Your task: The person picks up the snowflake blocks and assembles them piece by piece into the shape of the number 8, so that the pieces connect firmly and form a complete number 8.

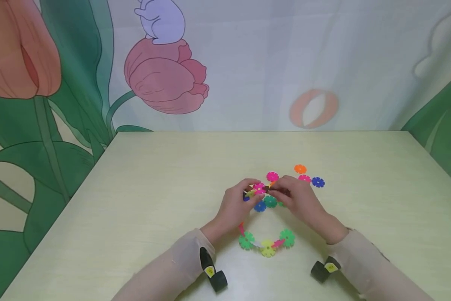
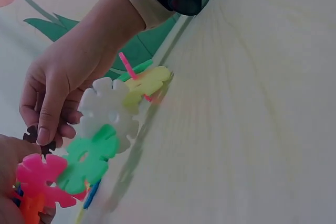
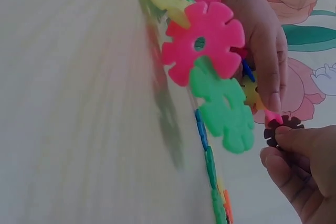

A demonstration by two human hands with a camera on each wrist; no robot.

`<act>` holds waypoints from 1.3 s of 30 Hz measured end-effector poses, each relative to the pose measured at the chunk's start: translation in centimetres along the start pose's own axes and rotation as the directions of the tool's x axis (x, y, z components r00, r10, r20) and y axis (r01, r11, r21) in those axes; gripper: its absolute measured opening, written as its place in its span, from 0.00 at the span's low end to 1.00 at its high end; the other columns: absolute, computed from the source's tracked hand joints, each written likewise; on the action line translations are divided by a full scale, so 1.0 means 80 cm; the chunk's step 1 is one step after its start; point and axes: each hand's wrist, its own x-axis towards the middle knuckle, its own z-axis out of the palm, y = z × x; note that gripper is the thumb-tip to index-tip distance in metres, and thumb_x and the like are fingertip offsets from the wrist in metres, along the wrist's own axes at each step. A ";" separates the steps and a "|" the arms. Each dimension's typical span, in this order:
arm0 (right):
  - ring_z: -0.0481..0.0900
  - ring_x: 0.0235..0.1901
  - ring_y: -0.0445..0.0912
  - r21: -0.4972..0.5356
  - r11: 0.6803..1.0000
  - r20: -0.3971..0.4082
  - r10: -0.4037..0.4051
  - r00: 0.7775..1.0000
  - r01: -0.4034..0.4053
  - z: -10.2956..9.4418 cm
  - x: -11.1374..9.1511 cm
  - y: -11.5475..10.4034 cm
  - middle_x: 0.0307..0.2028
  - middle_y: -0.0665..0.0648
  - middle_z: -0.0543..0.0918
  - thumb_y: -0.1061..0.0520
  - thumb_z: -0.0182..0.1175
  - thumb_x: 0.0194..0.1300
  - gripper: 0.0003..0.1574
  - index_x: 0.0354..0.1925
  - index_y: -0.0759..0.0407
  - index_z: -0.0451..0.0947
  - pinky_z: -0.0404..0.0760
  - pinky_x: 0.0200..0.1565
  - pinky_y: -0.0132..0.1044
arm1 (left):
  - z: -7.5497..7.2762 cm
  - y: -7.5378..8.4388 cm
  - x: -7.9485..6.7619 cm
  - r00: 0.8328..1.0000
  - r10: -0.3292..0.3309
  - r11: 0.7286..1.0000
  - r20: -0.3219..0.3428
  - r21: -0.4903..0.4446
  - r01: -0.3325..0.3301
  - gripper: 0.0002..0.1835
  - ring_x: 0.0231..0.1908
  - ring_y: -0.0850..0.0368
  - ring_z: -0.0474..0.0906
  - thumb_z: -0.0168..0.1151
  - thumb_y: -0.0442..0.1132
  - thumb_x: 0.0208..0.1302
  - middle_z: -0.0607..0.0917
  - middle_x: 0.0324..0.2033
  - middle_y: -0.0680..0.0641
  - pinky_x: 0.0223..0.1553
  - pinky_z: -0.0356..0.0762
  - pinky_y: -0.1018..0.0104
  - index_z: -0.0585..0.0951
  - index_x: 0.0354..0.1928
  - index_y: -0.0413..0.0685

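Just right of the middle of the table [image 1: 165, 188], a person's two hands met over colourful flower-shaped discs. On the left, the left hand [image 1: 234, 205] pinched a pink disc [image 1: 259, 188] between thumb and fingers, with a yellow disc [image 3: 252, 90] and something blue tucked under its palm side. On the right, the right hand [image 1: 301, 198] pinched a dark disc [image 3: 283, 129], its edge meeting the held pink one; whether the two were slotted together could not be told.

Nearer than the hands, a chain of discs [image 1: 268, 249] curved round in an open bow. From left to right it ran through green, white, yellow and pink to a green end disc [image 1: 287, 238] on the right. Its left side rose toward the left hand, which hid part of it.

Loose discs lay flat on the table around the hands. Between the wrists were a blue disc [image 1: 260, 206] and a teal disc [image 1: 270, 201], near each other. Farther off, a loose pink disc [image 1: 272, 177] lay beyond the fingers, while an orange disc [image 1: 300, 169] and a dark blue disc [image 1: 318, 182] lay beyond and right of the right hand.
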 end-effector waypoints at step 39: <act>0.75 0.31 0.45 -0.218 0.962 0.356 0.236 0.904 -0.165 -0.025 0.013 0.028 0.28 0.53 0.82 0.61 0.72 0.51 0.14 0.38 0.60 0.82 0.74 0.34 0.34 | 0.000 -0.011 0.007 0.994 -0.102 0.948 0.027 -0.299 0.105 0.11 0.24 0.56 0.73 0.55 0.49 0.70 0.84 0.40 0.42 0.22 0.68 0.73 0.75 0.44 0.49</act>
